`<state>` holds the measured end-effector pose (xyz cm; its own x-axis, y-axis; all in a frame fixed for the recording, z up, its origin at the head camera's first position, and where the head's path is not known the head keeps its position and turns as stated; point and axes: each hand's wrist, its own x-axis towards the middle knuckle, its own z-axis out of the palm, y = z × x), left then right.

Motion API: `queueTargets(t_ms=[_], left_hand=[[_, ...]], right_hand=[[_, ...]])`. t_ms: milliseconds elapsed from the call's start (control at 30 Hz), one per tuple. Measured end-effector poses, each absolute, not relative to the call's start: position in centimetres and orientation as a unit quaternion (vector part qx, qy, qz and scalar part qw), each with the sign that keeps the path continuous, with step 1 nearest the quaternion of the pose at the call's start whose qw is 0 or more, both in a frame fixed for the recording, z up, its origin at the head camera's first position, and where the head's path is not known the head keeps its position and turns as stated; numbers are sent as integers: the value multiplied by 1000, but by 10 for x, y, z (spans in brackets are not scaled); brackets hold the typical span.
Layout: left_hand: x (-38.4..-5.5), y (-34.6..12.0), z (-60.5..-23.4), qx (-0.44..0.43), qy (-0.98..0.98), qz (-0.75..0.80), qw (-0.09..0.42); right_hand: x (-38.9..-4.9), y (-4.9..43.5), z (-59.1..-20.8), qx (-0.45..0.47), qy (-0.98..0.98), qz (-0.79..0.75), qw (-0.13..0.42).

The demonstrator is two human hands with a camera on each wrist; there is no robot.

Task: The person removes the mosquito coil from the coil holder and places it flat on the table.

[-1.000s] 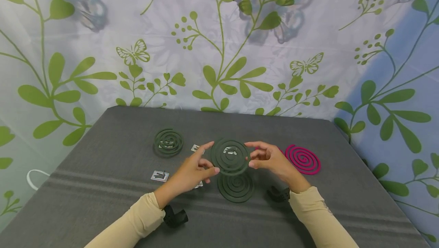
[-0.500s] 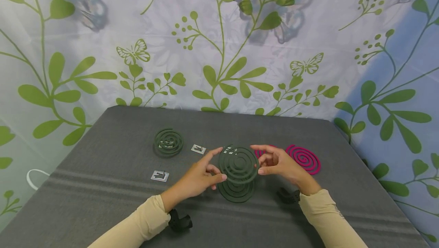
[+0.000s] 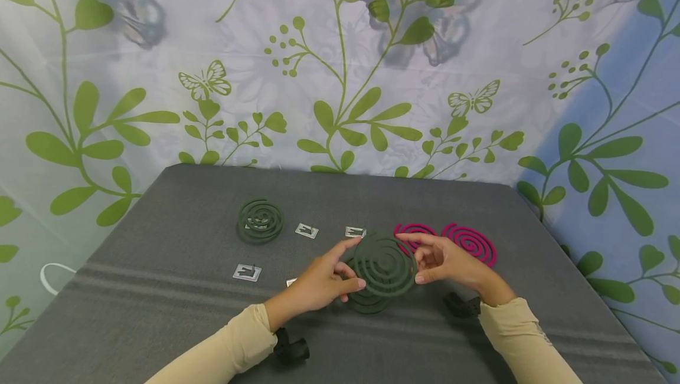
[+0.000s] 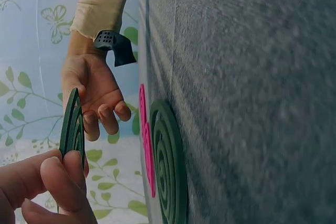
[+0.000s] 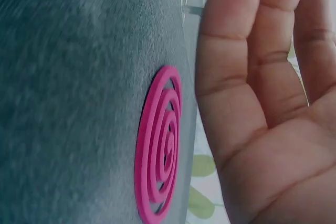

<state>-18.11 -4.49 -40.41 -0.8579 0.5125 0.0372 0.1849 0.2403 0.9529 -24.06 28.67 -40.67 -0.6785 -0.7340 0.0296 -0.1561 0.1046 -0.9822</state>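
A dark green mosquito coil [image 3: 385,261] is held up between both hands, above the table. My left hand [image 3: 321,281] pinches its left edge between thumb and fingers; in the left wrist view the coil [image 4: 71,124] stands nearly edge-on. My right hand [image 3: 451,260] grips the opposite edge, with the thumb at the near side and the index finger at the far side. Beneath the held coil, a second green coil [image 3: 366,307] lies flat on the grey cloth, partly covered from the head view. The right wrist view shows curled fingers [image 5: 226,61], but not the held coil.
Two pink coils [image 3: 470,246] lie at the right, one partly behind my right hand. At the back left, another green coil [image 3: 260,219] has a metal stand visible through its gaps. Several small metal stands [image 3: 247,272] lie left and behind. A patterned curtain [image 3: 340,65] hangs behind the table.
Both hands have moved right and toward me with the held green coil. A metal stand and a pink coil behind them show more now. The other coils have stayed put.
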Motion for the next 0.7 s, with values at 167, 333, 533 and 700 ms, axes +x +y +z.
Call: queueTargets(t_ms=[167, 333, 533, 700], left_hand=[[-180, -38, -405, 232, 776, 568, 146], [-180, -31, -407, 232, 775, 567, 153], [-179, -23, -409, 227, 778, 564, 160], [-178, -17, -409, 225, 780, 561, 164]], right_hand=[[-238, 295, -407, -327, 697, -584, 259], [-236, 303, -408, -340, 689, -583, 264], [-235, 311, -410, -335, 688, -581, 277], [-237, 318, -412, -332, 679, -587, 289]])
